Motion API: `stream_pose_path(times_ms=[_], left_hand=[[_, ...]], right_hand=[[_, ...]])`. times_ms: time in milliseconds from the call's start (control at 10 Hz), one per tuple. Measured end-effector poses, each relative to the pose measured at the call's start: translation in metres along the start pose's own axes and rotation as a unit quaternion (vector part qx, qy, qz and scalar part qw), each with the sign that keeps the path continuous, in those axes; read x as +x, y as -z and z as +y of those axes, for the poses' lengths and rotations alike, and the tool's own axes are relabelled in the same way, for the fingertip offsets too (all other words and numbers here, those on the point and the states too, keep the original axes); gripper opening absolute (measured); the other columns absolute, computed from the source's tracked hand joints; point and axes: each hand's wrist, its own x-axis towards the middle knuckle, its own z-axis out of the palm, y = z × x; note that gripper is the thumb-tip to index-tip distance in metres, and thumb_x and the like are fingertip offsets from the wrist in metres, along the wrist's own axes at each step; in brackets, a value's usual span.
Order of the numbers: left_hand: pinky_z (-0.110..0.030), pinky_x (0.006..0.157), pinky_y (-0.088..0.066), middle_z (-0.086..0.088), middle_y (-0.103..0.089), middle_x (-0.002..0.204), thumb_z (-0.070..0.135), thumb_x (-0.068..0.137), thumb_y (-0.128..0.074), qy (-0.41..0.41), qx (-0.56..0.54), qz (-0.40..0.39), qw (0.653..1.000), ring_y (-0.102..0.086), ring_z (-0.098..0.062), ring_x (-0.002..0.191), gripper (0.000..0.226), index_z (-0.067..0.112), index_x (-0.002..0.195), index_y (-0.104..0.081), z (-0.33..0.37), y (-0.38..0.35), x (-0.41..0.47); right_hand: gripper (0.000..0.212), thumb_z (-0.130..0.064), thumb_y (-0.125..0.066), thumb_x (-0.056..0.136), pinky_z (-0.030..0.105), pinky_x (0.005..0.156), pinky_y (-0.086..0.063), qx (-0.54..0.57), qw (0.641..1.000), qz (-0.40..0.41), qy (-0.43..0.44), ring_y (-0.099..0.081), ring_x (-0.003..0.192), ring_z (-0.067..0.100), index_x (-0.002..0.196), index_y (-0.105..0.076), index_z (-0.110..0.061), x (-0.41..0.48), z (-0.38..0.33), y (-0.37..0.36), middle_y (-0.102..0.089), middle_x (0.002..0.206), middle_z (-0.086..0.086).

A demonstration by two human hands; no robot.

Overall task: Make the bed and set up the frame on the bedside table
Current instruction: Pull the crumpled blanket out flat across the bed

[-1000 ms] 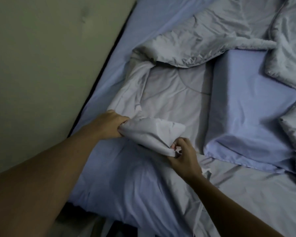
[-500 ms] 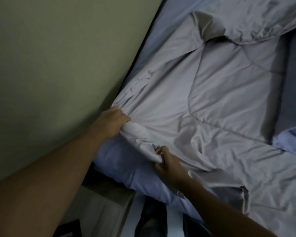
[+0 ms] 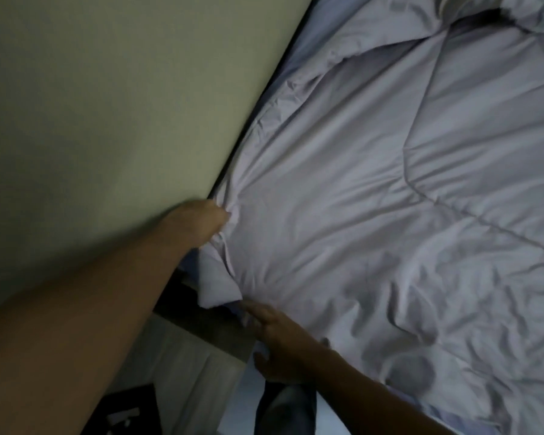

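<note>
Right hand (image 3: 280, 346) sits nearest me at the bed's near edge, fingers spread loosely and flat, gripping nothing; fingertips lie just below the hanging corner of the comforter (image 3: 374, 215). Left hand (image 3: 201, 221) is further out, against the headboard (image 3: 123, 105), closed in a fist on a bunch of the comforter's edge, fabric gathering into pleats at the knuckles. I see the grey comforter's corner flap drooping over the mattress corner between the two hands. Rest of the comforter is spread across the bed, wrinkled, quilt seams visible, reaching the headboard side. Far top it's folded back on itself in a ridge, with a strip of blue sheet (image 3: 305, 36) showing along the headboard. Bedside table (image 3: 201, 328) top edge is below the flap, left of the right hand. Dim and blurred; I can't make out a frame.
</note>
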Motion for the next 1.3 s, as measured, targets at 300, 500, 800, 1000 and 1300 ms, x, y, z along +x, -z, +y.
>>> stream_pose_path(times_ms=[300, 500, 800, 1000, 1300], left_hand=[[-0.046, 0.118, -0.028, -0.017, -0.03, 0.158, 0.043, 0.092, -0.04, -0.108, -0.107, 0.216, 0.964, -0.028, -0.031, 0.146, 0.066, 0.004, 0.146, -0.038, 0.038, -0.064, -0.013], [-0.043, 0.124, -0.01, -0.008, 0.003, 0.166, 0.067, 0.092, -0.019, -0.06, -0.082, 0.166, 0.981, -0.001, -0.024, 0.153, 0.084, 0.018, 0.158, 0.0, 0.039, -0.12, -0.004], [-0.036, 0.122, 0.001, -0.005, 0.009, 0.165, 0.072, 0.089, -0.013, -0.045, -0.07, 0.151, 0.985, 0.004, -0.02, 0.152, 0.087, 0.019, 0.158, 0.0, 0.02, -0.123, 0.003], [-0.041, 0.123, -0.011, -0.014, -0.002, 0.165, 0.048, 0.091, -0.03, 0.007, -0.073, 0.069, 0.995, -0.008, -0.028, 0.152, 0.078, 0.011, 0.156, -0.009, 0.058, -0.074, -0.018], [-0.038, 0.115, -0.03, -0.006, -0.034, 0.155, 0.033, 0.098, -0.043, -0.095, -0.057, 0.03, 0.993, -0.035, -0.026, 0.14, 0.056, 0.014, 0.149, -0.032, 0.237, 0.054, -0.091]], right_hand=[[0.054, -0.024, -0.061, 0.089, 0.054, 0.117, -0.031, -0.149, 0.909, 0.367, -0.132, -0.033, 0.147, 0.031, 0.14, -0.052, -0.011, -0.005, 0.043, 0.043, -0.044, 0.153, 0.014], [0.094, -0.077, -0.033, 0.09, 0.057, 0.124, -0.006, -0.319, 0.907, 0.195, -0.193, 0.004, 0.155, 0.032, 0.161, -0.004, -0.023, -0.031, 0.085, 0.058, 0.005, 0.169, 0.008], [0.092, -0.077, -0.028, 0.092, 0.058, 0.122, -0.001, -0.312, 0.918, 0.173, -0.174, 0.007, 0.154, 0.039, 0.161, -0.003, -0.021, -0.01, 0.095, 0.044, 0.008, 0.168, 0.012], [0.074, -0.052, -0.04, 0.096, 0.049, 0.125, -0.019, -0.212, 0.949, 0.183, -0.146, -0.005, 0.156, 0.028, 0.159, -0.018, -0.02, -0.064, 0.083, 0.069, -0.006, 0.168, 0.01], [0.067, -0.048, -0.03, 0.101, 0.043, 0.125, -0.018, -0.168, 0.93, 0.251, -0.212, -0.016, 0.154, 0.024, 0.157, -0.026, -0.013, -0.235, 0.068, 0.117, -0.022, 0.165, 0.01]])
